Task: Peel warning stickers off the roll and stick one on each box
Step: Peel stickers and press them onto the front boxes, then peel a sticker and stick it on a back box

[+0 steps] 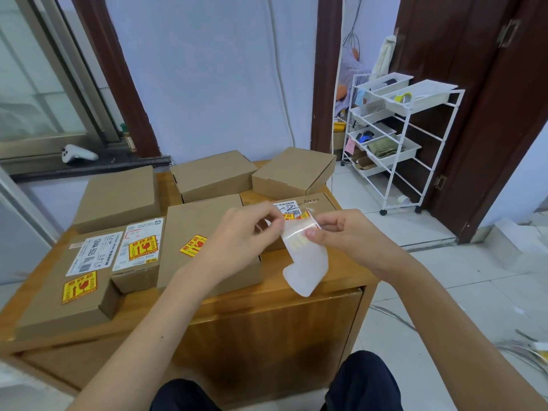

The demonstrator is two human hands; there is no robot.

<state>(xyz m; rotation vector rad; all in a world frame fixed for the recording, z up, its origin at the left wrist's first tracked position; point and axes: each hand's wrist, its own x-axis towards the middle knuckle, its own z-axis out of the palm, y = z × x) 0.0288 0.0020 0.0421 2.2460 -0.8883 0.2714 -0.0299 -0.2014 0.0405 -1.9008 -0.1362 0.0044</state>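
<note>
Several brown cardboard boxes lie on a wooden cabinet (267,318). Yellow-and-red warning stickers sit on the front left box (79,286), the small box (143,248) beside it and the middle box (192,245). Above the cabinet's right side I hold a white backing strip (308,262) of stickers with both hands. My right hand (347,232) pinches the strip at its top. My left hand (240,235) pinches the edge of a yellow sticker (299,217) at the strip's top. Behind the strip lies a box with a white shipping label (289,206). Three plain boxes (213,173) stand at the back.
A white wire rack (397,137) with trays stands on the tiled floor to the right, next to a dark wooden door (489,114). A window sill with a white game controller (77,154) is at the left. Cables lie on the floor at right.
</note>
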